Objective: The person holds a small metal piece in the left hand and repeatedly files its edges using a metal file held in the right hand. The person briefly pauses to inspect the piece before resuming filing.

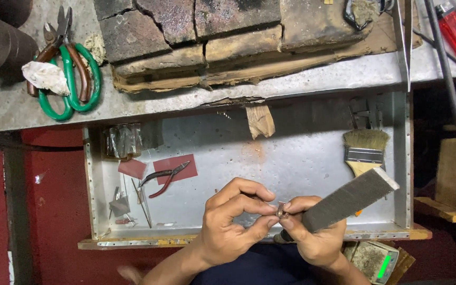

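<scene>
Over metal tray (pixel 302 158): small metal piece (pixel 281 210) pinched between left hand (pixel 233 221), right hand (pixel 312 232).

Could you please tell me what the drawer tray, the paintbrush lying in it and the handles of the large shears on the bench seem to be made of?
The drawer tray looks like bare sheet metal: dull grey, scuffed, riveted rim. The paintbrush seems to have pale natural bristles, a shiny metal ferrule and a light wooden handle. The shears' handles appear coated in glossy green plastic or rubber, probably over metal.

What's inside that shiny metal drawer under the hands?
In the drawer lie red-handled pliers on red paper, a paintbrush and small metal bits. The left hand and right hand cover its front part.
</scene>
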